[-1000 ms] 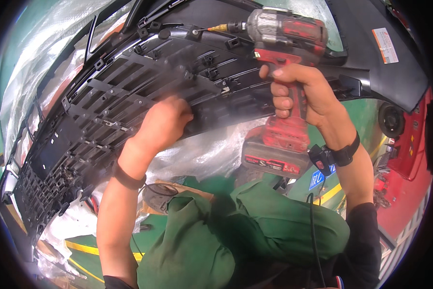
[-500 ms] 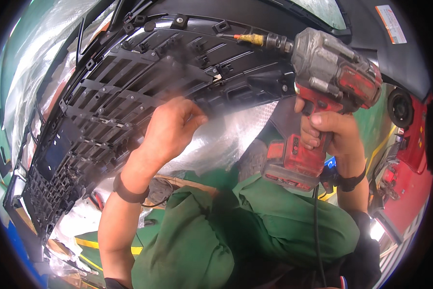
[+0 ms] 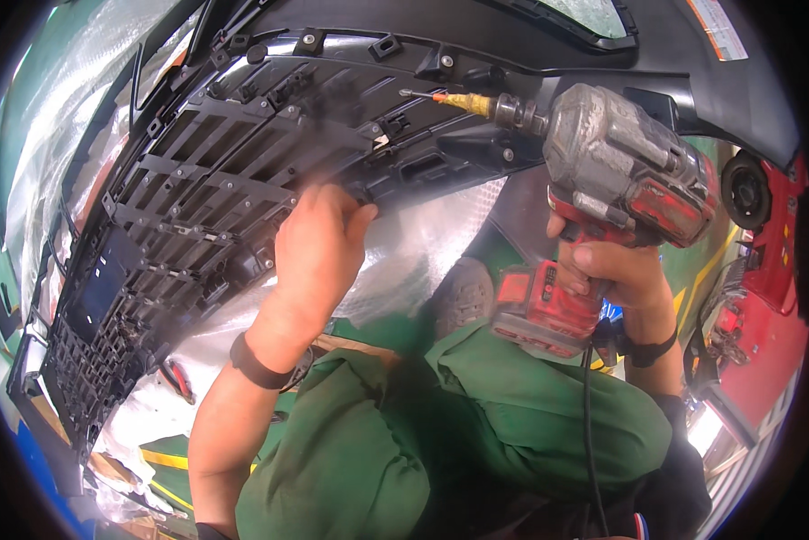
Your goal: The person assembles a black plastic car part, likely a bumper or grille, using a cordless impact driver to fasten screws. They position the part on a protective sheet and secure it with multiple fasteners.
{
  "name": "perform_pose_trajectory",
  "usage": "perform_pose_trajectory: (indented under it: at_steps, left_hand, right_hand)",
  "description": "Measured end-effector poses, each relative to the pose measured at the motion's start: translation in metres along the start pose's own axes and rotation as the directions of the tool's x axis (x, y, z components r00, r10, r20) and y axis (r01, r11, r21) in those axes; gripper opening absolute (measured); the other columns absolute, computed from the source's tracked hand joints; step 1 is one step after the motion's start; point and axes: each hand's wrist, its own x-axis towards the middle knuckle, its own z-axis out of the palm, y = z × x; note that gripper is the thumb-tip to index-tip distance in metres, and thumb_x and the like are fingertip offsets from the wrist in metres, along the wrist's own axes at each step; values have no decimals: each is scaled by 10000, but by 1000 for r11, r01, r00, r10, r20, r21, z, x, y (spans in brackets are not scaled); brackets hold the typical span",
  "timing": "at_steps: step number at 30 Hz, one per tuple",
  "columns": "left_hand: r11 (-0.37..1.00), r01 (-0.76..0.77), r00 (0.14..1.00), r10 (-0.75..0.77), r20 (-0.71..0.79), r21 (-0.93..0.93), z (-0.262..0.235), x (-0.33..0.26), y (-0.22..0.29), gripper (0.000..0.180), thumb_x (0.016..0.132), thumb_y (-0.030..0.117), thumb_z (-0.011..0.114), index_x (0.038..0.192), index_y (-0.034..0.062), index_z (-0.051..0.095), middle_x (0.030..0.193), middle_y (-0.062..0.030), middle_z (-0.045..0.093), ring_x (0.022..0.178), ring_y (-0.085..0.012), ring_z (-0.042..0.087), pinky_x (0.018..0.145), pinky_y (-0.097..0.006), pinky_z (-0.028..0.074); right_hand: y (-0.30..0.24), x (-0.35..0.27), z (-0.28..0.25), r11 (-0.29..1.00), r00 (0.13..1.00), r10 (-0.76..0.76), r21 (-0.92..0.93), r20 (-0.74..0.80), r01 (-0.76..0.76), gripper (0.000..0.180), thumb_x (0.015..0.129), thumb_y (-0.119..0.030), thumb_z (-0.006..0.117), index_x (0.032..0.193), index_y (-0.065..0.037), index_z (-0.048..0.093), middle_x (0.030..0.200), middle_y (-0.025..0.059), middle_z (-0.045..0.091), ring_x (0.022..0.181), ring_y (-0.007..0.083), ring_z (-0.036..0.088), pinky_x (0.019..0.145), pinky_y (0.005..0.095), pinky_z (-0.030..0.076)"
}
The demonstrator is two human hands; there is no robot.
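Note:
My right hand (image 3: 622, 270) is wrapped round the handle of a worn red and grey cordless impact driver (image 3: 593, 148). Its yellow-collared bit (image 3: 467, 103) points left, apart from the large black slatted vehicle grille panel (image 3: 184, 171). Closed fingers of my left hand (image 3: 319, 243) are close to the panel's lower right edge; the fingertips are partly hidden and blurred, so what they pinch, if anything, does not show. Small screws and clips dot the panel's back.
Shiny padded wrap (image 3: 431, 229) lies below the panel. Red-handled pliers (image 3: 177, 380) are on white sheeting at lower left. A red wheeled cart (image 3: 769, 243) stands at right. A black cable (image 3: 590, 432) hangs over my green trouser leg.
My left hand has turned more upright and shifted slightly, its fingers still near the panel. The impact driver's body sits a little lower in view, its bit still off the panel.

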Motion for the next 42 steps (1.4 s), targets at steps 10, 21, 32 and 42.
perform_pose_trajectory:
  at_steps: [10,21,32,42]
  left_hand:
    - [949,-316,934,312,-176,4,13,-11,-27,165,841,85,839,964,86,729,804,-71,608,660,-261,620,591,-370,506]
    - [939,-280,958,259,-123,-201,7,-9,-36,162,845,23,814,985,76,750,807,-59,609,648,-205,611,595,-328,499]
    - [936,-281,958,260,-120,-214,11,-10,-39,170,848,18,804,995,69,738,838,-74,630,680,-230,641,619,-339,523]
    - [930,-289,955,267,-126,-226,12,-9,-41,170,839,10,795,989,67,739,846,-83,633,709,-266,644,639,-363,524]
  right_hand:
    - [6,-23,-21,808,997,55,-585,-56,-78,538,827,-43,771,1345,23,642,1085,84,744,871,165,686,722,298,556]
    - [-5,-5,9,718,988,152,-689,24,-94,364,885,-112,789,1240,-53,730,965,45,746,857,128,692,765,313,559]
    - [-8,10,30,689,961,276,-696,-5,-201,329,895,-86,770,1206,-24,679,955,46,721,799,127,689,750,321,558]
    - [-11,10,29,549,953,300,-809,-44,-210,408,864,-139,805,1236,-48,665,1047,76,722,926,212,688,834,368,557]
